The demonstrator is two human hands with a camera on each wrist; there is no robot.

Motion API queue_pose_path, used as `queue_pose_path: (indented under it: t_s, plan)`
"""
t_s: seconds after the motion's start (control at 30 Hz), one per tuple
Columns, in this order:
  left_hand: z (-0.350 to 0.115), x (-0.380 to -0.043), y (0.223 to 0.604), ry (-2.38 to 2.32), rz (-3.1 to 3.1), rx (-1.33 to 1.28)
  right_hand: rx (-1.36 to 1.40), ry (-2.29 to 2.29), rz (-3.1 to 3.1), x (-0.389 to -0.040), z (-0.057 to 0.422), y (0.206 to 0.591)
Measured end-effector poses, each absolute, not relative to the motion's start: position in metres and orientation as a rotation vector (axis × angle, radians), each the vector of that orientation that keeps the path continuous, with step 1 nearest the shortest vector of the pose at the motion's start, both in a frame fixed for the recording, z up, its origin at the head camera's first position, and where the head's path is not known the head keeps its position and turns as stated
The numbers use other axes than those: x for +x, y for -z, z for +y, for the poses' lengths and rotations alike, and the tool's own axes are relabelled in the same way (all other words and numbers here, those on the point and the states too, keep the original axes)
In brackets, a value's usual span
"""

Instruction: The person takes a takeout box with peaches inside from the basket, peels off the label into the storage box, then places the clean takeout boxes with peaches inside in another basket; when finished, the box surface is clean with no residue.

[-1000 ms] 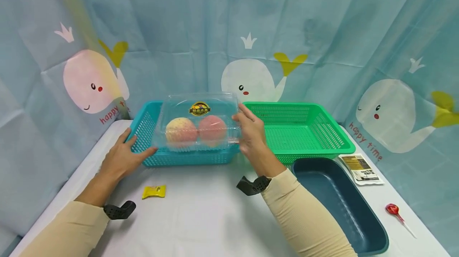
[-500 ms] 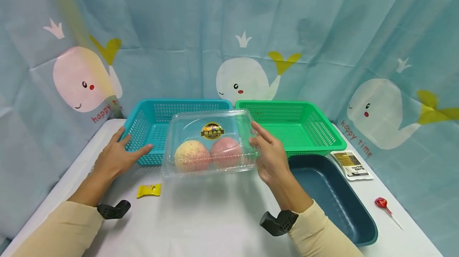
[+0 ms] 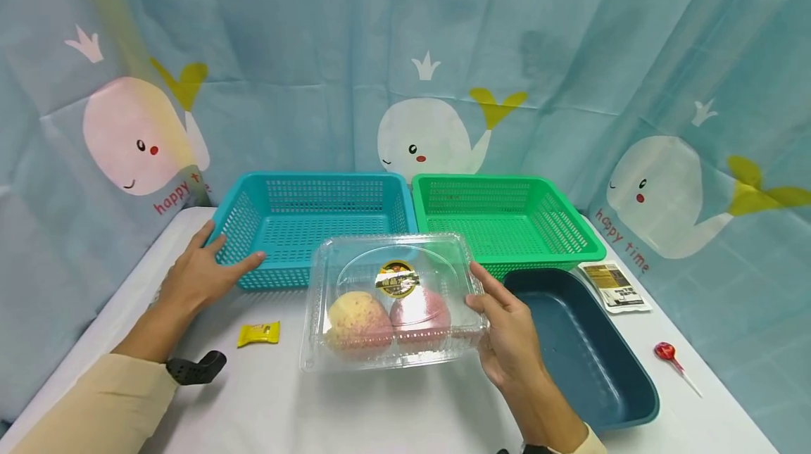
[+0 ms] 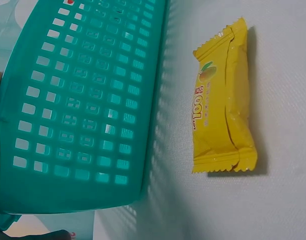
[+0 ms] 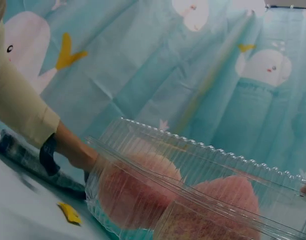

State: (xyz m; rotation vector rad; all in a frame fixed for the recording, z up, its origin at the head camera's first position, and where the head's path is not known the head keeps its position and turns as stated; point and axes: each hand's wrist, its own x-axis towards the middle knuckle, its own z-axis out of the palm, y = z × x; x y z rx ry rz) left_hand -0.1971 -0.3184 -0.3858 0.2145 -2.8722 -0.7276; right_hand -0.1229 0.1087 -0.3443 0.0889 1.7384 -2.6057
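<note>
My right hand (image 3: 510, 334) grips the right edge of a clear plastic fruit box (image 3: 437, 246), held tilted above the white table. Inside it lie two peaches, a yellowish-pink peach (image 3: 356, 317) and a pinker peach (image 3: 421, 314); a round black-and-gold label (image 3: 397, 279) is on the lid. In the right wrist view the box (image 5: 217, 155) is seen from its side with both peaches. At the left corner of a blue perforated basket (image 3: 317, 178), my left hand (image 3: 193, 278) rests with fingers spread and thumb along the front rim. Its fingers are mostly out of the left wrist view.
A yellow wrapped candy (image 3: 258, 333) lies in front of the blue basket. Right of that basket are a green basket (image 3: 557, 259) and a dark blue tub (image 3: 646, 398). Beyond the tub lie a printed packet (image 3: 613, 287) and a red lollipop (image 3: 665, 351). A patterned curtain (image 3: 304, 53) stands behind.
My right hand has drawn the box of peaches from over the blue basket toward me and slightly right, above the table. My left hand has stayed at the basket's corner.
</note>
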Motion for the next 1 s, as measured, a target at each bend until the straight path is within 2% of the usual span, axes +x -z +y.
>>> queue_pose_path:
  t_s: [0.33, 1.0]
  plan:
    - [-0.320, -0.196, 0.387, 0.750, -2.866, 0.211, 0.184, 2.596, 1.752, -0.106, 0.118, 0.379]
    - [-0.317, -0.196, 0.384, 0.771, -2.880, 0.232, 0.262, 2.576, 1.726, -0.119, 0.138, 0.409]
